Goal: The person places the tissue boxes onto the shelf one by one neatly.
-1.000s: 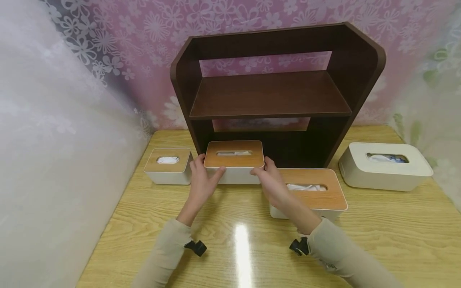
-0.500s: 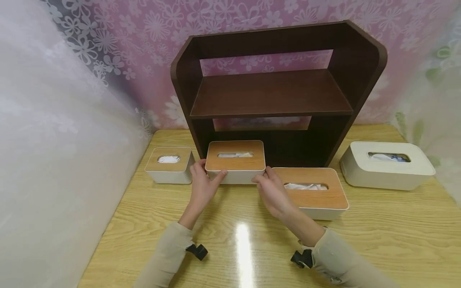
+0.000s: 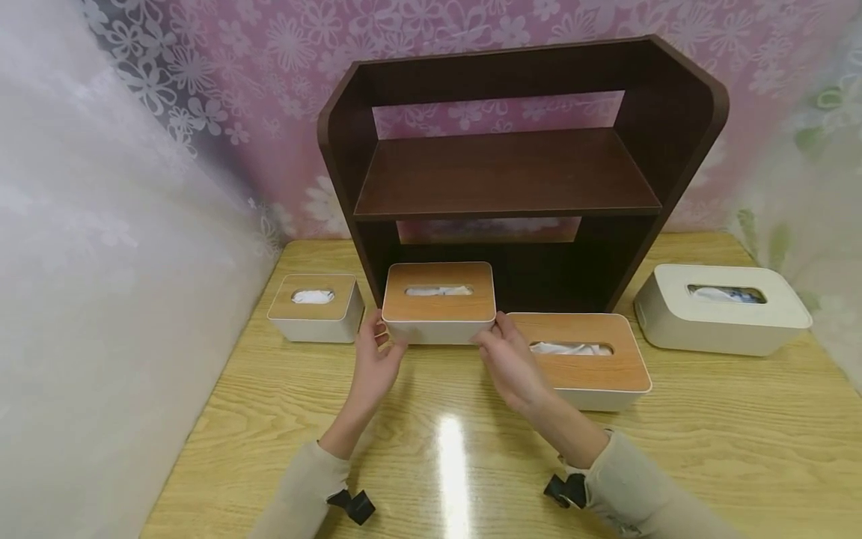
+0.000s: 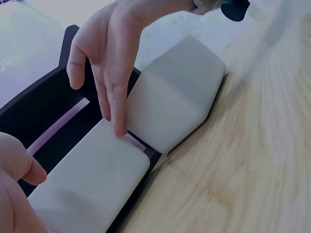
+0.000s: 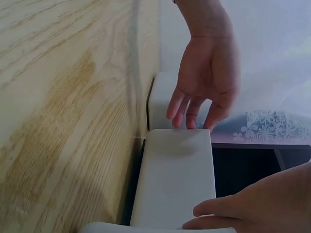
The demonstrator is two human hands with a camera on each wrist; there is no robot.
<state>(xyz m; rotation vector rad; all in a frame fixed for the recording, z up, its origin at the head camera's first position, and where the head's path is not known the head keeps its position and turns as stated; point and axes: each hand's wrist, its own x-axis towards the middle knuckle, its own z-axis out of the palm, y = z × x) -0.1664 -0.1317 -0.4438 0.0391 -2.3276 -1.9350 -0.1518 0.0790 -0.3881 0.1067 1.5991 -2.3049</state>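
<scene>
With left hand and right hand, fingers fairly straight, not clamped, touches both ends of the wood-topped box at the lower bay's front left corner in the dark shelf. Seems to be squaring it; probably calls next for an even nudge or release, clear of the larger box. Lies lengthwise left to right, long side facing out.

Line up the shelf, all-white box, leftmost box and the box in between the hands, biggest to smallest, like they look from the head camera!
1. Shelf
2. All-white box
3. In-between box
4. Leftmost box, just a bit smaller
</scene>
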